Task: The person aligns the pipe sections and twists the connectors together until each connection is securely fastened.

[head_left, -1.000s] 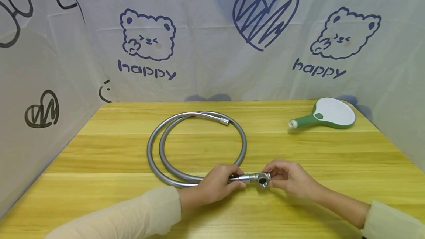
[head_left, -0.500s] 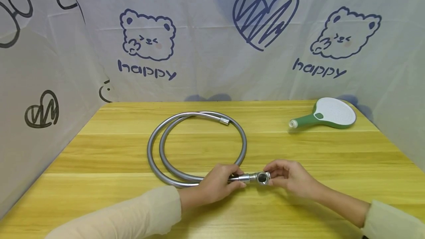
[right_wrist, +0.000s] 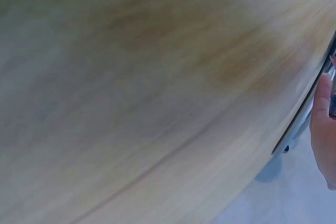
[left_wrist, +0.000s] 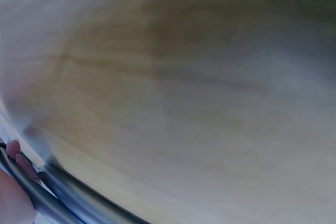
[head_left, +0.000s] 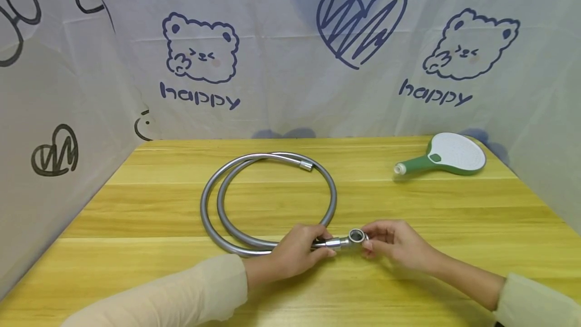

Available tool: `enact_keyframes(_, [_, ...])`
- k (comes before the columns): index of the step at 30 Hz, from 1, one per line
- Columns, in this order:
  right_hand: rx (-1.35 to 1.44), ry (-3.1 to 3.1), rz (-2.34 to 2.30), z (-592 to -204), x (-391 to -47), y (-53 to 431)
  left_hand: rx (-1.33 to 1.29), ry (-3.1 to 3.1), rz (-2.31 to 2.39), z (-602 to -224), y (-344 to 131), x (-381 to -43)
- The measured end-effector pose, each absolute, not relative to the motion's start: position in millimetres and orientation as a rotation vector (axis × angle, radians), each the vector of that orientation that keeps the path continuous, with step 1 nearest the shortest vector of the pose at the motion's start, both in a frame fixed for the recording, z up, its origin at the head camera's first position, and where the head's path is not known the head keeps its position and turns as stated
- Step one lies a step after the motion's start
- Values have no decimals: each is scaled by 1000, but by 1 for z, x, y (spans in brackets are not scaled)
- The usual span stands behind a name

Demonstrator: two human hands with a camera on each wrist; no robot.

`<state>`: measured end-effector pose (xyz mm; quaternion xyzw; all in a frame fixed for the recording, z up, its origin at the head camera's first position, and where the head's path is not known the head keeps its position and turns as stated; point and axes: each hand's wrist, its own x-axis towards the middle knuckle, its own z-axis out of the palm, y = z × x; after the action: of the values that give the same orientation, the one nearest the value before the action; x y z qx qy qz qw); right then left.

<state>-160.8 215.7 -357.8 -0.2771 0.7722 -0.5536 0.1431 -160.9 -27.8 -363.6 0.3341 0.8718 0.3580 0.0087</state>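
Observation:
A grey shower hose (head_left: pixel 333 196) lies coiled on the wooden table in the head view, one metal end (head_left: pixel 306 165) free at the back of the coil. My left hand (head_left: pixel 297 250) grips the hose just behind its other end nut (head_left: pixel 333 243). Joined to that nut is a silvery metal pipe fitting (head_left: pixel 357 236), whose round opening faces up. Fingers and thumb of my right hand (head_left: pixel 399 243) pinch the fitting's right side. The left wrist view catches part of the hose (left_wrist: pixel 89 200) and the left hand (left_wrist: pixel 14 200); only the right hand's edge (right_wrist: pixel 324 140) appears in the right wrist view.
A green shower head (head_left: pixel 458 154) with a white face lies at the back right, its handle pointing left. White cloth walls (head_left: pixel 272 64) with drawings enclose the table (head_left: pixel 159 206) at the back and both sides.
The fitting has turned, its round opening swinging from facing forward and down to facing up. My right fingers have shifted with it. The left hand keeps its grip in place.

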Motion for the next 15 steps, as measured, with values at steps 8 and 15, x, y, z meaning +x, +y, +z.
enact_keyframes(8, [-786, 2228, -1575, -358, -160, 214, 1038, 2739, 1092, -364, -28, -161])
enact_keyframes(15, [-706, 2214, -1606, -355, -157, 211, 1044, 2733, 1115, -364, -28, -160])
